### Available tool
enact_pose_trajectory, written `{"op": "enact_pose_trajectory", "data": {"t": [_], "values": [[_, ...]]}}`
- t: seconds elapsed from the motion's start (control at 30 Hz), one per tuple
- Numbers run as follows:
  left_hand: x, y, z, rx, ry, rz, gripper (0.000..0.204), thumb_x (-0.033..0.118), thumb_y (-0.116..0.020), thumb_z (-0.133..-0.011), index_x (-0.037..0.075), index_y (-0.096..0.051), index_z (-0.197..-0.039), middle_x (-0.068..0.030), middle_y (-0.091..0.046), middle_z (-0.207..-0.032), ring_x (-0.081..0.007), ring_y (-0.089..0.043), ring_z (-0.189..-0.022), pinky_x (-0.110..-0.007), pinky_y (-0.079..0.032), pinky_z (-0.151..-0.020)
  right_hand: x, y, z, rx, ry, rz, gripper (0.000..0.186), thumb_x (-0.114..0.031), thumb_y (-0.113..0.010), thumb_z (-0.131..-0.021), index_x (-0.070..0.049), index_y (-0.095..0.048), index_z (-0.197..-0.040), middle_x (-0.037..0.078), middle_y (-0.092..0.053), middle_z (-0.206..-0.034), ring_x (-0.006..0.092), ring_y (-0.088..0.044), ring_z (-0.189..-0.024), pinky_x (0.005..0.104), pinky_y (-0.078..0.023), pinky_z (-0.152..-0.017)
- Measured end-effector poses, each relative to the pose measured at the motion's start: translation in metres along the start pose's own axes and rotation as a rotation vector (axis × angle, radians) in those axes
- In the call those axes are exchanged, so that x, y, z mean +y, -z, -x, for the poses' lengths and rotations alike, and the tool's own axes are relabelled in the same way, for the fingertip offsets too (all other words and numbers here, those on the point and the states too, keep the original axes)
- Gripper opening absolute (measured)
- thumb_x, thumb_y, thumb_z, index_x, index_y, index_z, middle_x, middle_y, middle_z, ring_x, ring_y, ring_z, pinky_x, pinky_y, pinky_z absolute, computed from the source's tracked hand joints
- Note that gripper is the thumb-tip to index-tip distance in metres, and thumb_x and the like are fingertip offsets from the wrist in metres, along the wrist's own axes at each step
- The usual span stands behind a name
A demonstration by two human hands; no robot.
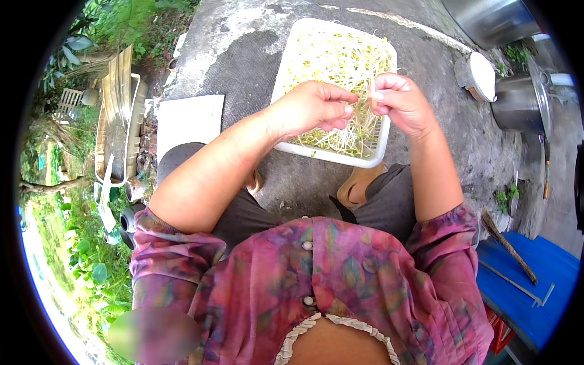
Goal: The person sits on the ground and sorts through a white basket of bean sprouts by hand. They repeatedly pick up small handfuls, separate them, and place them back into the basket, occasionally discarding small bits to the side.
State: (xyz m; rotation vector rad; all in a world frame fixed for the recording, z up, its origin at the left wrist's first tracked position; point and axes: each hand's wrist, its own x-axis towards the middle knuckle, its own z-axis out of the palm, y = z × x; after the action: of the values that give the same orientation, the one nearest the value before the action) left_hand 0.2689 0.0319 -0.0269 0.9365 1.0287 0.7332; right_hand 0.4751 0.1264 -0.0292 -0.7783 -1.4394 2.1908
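A white plastic tray [328, 159] full of pale bean sprouts [334, 55] with yellow-green tips stands in front of my legs. Over its lower middle, my left hand [313, 109] has its fingers loosely curled, thumb and forefinger apart, with nothing clearly held between them. My right hand [398, 103] is at the tray's right side, thumb and forefinger pinched on a pale sprout [372, 85], close to the left fingertips. The sprouts under both hands are partly hidden.
A pale board [188, 121] lies left of the tray, beside a long weathered basin [118, 161] and plants. At right are metal pots [514, 106], a white-topped bucket [480, 76], and a stick broom [508, 246] over a blue surface [553, 267]. Concrete ground [237, 73] surrounds the tray.
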Motion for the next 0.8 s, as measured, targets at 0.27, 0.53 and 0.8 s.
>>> {"op": "enact_pose_trajectory", "data": {"t": [0.27,0.53,0.8], "values": [[0.004,0.007,0.003,0.131,0.033,0.315,0.016,0.015,-0.055,-0.09,0.0,-0.059,-0.095,-0.0098,-0.065,-0.084,-0.0172,-0.064,-0.075,-0.028,-0.053,-0.07,0.025,-0.049,-0.017,0.264,0.249,0.358,0.006,-0.004,-0.063,-0.079,-0.001,-0.064,-0.084,0.001,-0.063,-0.077,0.0059,-0.054,-0.069,0.0206,-0.044,-0.062],[0.016,0.016,0.007,0.254,-0.005,0.016,0.011,0.01,-0.055,-0.088,0.003,-0.063,-0.086,-0.0001,-0.059,-0.07,-0.0071,-0.055,-0.061,-0.019,-0.046,-0.055,0.017,-0.048,-0.03,0.212,0.239,-0.003,0.009,-0.008,-0.063,-0.082,-0.002,-0.063,-0.087,0.001,-0.058,-0.07,0.0068,-0.051,-0.061,0.0201,-0.041,-0.056],[0.016,0.038,0.019,0.317,-0.125,0.07,0.009,0.004,-0.053,-0.078,0.002,-0.062,-0.077,0.001,-0.054,-0.061,-0.0056,-0.047,-0.052,-0.018,-0.038,-0.048,0.005,-0.069,-0.037,0.185,0.384,0.207,0.009,-0.005,-0.062,-0.083,0.0,-0.066,-0.089,0.007,-0.065,-0.077,0.0099,-0.056,-0.065,0.0221,-0.046,-0.06]]}}
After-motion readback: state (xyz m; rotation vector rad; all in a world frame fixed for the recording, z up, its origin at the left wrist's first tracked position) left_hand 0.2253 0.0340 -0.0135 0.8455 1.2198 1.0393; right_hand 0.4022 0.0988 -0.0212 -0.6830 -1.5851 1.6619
